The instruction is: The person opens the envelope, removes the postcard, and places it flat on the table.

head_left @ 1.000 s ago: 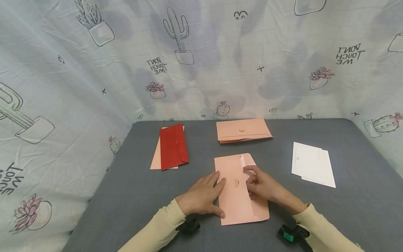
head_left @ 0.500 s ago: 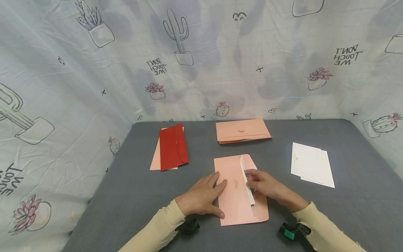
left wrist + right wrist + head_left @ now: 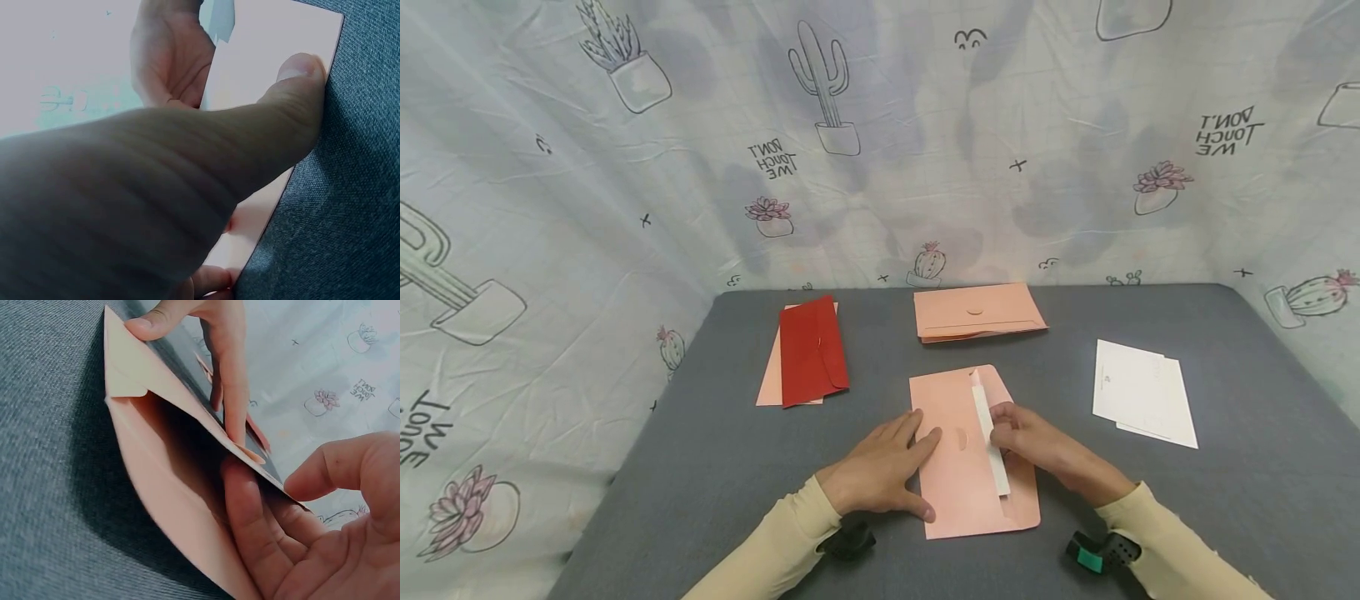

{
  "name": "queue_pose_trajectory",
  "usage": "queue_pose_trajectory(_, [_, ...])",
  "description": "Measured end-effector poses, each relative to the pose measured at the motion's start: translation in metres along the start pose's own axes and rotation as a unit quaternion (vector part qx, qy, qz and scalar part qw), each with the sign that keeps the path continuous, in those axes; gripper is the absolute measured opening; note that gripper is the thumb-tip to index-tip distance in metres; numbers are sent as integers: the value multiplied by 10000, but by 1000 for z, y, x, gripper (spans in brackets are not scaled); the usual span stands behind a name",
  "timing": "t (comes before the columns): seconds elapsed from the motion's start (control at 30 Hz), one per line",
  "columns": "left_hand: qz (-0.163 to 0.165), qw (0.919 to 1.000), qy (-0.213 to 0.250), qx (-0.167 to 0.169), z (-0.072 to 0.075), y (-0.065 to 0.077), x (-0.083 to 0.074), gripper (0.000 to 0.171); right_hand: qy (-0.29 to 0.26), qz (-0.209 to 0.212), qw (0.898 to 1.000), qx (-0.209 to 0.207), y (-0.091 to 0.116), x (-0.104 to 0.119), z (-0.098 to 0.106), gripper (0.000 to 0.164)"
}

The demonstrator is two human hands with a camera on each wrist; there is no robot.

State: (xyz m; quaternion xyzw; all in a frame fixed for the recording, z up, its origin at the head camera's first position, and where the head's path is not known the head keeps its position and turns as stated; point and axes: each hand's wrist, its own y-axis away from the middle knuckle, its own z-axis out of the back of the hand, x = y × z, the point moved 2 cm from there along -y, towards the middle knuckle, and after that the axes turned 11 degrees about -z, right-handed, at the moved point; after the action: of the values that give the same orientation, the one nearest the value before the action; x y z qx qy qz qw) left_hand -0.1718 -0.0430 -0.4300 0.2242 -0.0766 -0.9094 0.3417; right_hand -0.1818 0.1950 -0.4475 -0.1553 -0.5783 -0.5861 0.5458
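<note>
A pink envelope [image 3: 951,500] lies on the grey table in front of me, its flap [image 3: 1022,492] folded out to the right. My left hand [image 3: 876,471] rests on its left edge with fingers spread. In the left wrist view the thumb of that left hand [image 3: 187,169] presses on the paper. At the envelope's mouth my right hand [image 3: 1033,442] pinches a white card [image 3: 982,417], of which a narrow strip shows outside. The right wrist view shows fingers of the right hand [image 3: 325,550] inside the gaping envelope [image 3: 156,494]; the card cannot be made out there.
A red envelope [image 3: 812,350] lies over a pink one [image 3: 771,383] at the back left. Several pink envelopes [image 3: 977,310] are stacked at the back middle. White cards [image 3: 1142,392] overlap on the right. A patterned curtain [image 3: 880,192] hangs behind the table.
The right fingers have gone from reaching into the envelope's mouth to pinching the white card, which now shows as a strip outside it. The left hand has stayed in place.
</note>
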Motion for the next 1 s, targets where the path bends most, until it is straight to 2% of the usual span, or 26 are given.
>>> queue_pose_trajectory(0.2, [-27, 10000, -59, 25, 1, 0, 0, 106, 41, -165, 9996, -203, -1, -1, 0, 68])
queue_pose_trajectory(0.4, [-62, 9999, -127, -1, 2, 0, -1, 105, 234, -155, 9991, -329, 0, 0, 2, 75])
queue_pose_trajectory(0.63, [-60, 9999, -138, -19, 1, 0, -1, 106, -112, -46, 9997, -207, -1, -1, 1, 57])
queue_pose_trajectory(0.8, [-91, 9997, -227, -32, 0, -1, 0, 106, 48, -27, 9988, -482, -1, -1, 3, 50])
queue_pose_trajectory(1.0, [-135, 9996, -233, -54, -1, -1, 0, 106, -76, -86, 9985, -534, -2, -2, 4, 44])
